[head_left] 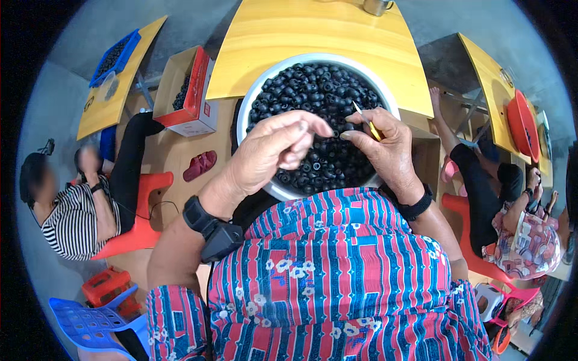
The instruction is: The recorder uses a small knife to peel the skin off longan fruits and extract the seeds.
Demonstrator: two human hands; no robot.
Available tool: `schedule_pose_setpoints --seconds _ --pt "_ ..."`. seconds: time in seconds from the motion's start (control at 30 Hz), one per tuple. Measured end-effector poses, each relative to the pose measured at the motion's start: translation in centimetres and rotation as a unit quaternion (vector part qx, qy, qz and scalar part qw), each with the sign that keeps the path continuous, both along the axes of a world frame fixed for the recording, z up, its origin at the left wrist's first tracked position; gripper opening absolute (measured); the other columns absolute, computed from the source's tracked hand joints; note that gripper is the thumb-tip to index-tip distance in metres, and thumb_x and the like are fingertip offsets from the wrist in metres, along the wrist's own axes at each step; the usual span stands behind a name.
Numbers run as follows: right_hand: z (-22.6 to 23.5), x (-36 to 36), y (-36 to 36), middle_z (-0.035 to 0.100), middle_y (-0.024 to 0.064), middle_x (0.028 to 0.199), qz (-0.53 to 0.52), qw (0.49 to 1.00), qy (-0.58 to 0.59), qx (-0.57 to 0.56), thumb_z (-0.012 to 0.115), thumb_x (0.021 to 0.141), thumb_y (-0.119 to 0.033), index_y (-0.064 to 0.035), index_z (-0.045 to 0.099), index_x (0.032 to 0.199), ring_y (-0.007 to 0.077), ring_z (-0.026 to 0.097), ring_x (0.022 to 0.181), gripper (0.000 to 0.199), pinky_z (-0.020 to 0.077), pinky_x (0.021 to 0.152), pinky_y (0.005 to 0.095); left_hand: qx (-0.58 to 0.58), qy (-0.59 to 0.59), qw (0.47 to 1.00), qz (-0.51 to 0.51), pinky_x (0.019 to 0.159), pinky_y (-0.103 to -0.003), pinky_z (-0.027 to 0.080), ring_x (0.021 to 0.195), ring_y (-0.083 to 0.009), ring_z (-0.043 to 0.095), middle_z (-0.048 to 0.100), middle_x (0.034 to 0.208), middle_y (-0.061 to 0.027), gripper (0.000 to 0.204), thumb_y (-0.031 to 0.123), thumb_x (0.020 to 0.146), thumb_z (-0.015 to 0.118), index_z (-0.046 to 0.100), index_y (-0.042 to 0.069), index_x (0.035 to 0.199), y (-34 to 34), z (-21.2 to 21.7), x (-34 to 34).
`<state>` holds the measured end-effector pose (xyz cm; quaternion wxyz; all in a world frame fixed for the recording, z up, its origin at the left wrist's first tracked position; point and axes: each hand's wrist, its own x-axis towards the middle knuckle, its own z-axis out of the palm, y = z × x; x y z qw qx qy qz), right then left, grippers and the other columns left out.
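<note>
A wide white bowl (245, 107) in front of my body is filled with small black round pieces (313, 90), many with a hole in the top. Over its right side, my right hand (388, 144) is closed round a small knife with a yellow handle (376, 131), its thin blade pointing up and left. A dark piece seems to sit between that hand's thumb and fingertip. My left hand (274, 144) hovers over the bowl's left part, fingers curled and the index bent toward the right hand. Its lower fingers are blurred, and whatever they hold is hidden.
A yellow table (319, 30) with a metal cup (377, 6) stands beyond the bowl. To the left are a red-and-white carton (198, 114), red slippers (200, 165), a blue chair (99, 316) and a seated person (84, 210). Another person (512, 228) sits right, near a red basin (521, 126).
</note>
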<state>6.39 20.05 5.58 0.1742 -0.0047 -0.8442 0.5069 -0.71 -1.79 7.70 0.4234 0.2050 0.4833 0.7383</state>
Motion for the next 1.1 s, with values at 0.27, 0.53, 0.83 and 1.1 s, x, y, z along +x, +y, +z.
schedule_pose_setpoints --seconds 0.27,0.53,0.83,1.1 --pt "0.7 0.4 -1.1 0.047 -0.0014 0.068 0.093 0.993 0.068 0.004 0.081 0.067 -0.004 -0.0039 0.07 0.091 0.0085 0.045 0.065 0.026 0.0374 0.061 0.0233 -0.076 0.034 0.993 0.082 0.051 -0.016 0.027 0.059 0.0005 0.034 0.046 0.076 0.0083 0.028 0.022 0.095 0.061 0.058 0.003 0.116 0.7 -2.8 1.1" --pt "-0.2 0.0 -1.2 0.062 0.0051 0.074 0.079 0.994 0.071 0.014 0.082 0.068 -0.008 -0.0062 0.072 0.09 0.0146 0.059 0.069 0.025 0.0469 0.063 0.0277 -0.002 -0.019 0.999 0.034 0.05 -0.016 0.026 0.058 0.0001 0.033 0.044 0.074 0.0089 0.03 0.025 0.096 0.059 0.056 0.002 0.116 1.5 -5.2 1.8" --pt "-0.4 -0.2 -1.5 0.06 0.0079 0.072 0.103 0.987 0.113 0.052 0.082 0.067 -0.014 -0.0076 0.071 0.092 0.0245 0.061 0.067 0.029 0.0477 0.061 0.0325 0.052 -0.035 0.997 0.041 0.051 -0.016 0.029 0.06 -0.0003 0.035 0.041 0.072 0.0069 0.034 0.037 0.1 0.051 0.057 0.005 0.109 2.5 -6.2 1.7" --pt "-0.7 -0.5 -1.2 0.061 0.0076 0.073 0.125 0.99 0.063 0.028 0.081 0.07 -0.015 -0.0081 0.071 0.094 0.0211 0.06 0.067 0.027 0.0473 0.061 0.0314 0.064 -0.054 0.996 0.04 0.055 -0.016 0.031 0.064 -0.0022 0.035 0.05 0.083 0.0044 0.039 0.037 0.1 0.049 0.056 0.005 0.12 2.6 -6.9 1.8"
